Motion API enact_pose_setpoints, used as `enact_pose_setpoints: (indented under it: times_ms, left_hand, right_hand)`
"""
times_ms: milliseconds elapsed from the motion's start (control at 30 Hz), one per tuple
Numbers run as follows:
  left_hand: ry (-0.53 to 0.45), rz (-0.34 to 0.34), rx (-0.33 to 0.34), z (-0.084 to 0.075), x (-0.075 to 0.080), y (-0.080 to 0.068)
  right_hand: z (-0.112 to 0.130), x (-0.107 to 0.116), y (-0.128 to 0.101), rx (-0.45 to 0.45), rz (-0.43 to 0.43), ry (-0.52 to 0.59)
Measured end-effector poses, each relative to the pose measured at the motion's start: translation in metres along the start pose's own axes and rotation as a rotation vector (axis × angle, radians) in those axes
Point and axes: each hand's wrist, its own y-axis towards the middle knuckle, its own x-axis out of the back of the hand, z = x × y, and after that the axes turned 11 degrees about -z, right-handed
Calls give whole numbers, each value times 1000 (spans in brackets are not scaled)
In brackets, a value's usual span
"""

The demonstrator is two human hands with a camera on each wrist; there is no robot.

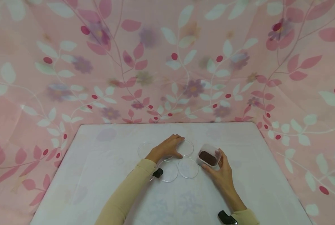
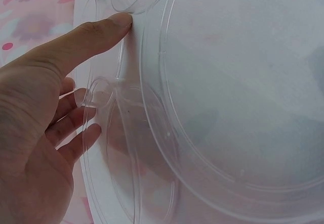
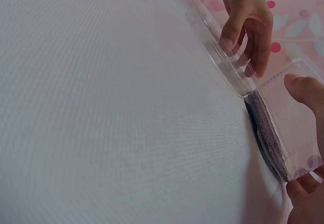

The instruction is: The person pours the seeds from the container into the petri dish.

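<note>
A pink cloth printed with leaves and flowers [image 1: 167, 62] hangs as a backdrop behind a white bench [image 1: 100, 175] and spills down both its sides. A person in cream sleeves reaches onto the bench from the 6 o'clock edge, both hands near its centre.

Four shallow clear round dishes sit in a loose square cluster at the middle of the bench. The two far ones are at 11 o'clock [image 1: 143, 149] and 1 o'clock [image 1: 187, 147] of the cluster, the two near ones at 7 o'clock [image 1: 168, 171] and 5 o'clock [image 1: 188, 167]. All lie flat, open side up, probably laid out so each can be reached in turn.

The left hand [image 1: 167, 147] rests over the far pair, fingers fairly straight and spread. In the left wrist view its thumb tip [image 2: 119, 24] touches a dish rim while the other fingers lie lightly against another clear edge, seemingly steadying or nudging rather than gripping.

At 3 o'clock of the cluster stands a small clear tub [image 1: 209, 156] holding a dark brown grainy layer. The right hand [image 1: 222, 170] grips it from the near side, thumb and fingers curled round its walls. The tub tilts, its open mouth facing up and toward the dishes at about 10 o'clock, likely angled to bring the contents to that edge. It is squarish, so I cannot tell a long axis.
</note>
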Motion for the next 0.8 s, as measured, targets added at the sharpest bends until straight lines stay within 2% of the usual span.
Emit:
enact_pose_setpoints:
  times_ms: [233,367,667,800]
  left_hand:
    - [4,-8,-6,2,0,0]
    - [11,-5,-7,3,-1,1]
    - [19,-4,-15,4,-3,1]
    - [29,-5,-14,5,-6,1]
  right_hand:
    - [6,1,6,21,-10,-47]
    - [10,1,14,86,-25,-77]
    - [14,0,39,393,-59,-115]
    - [19,-2,50,491,-71,-166]
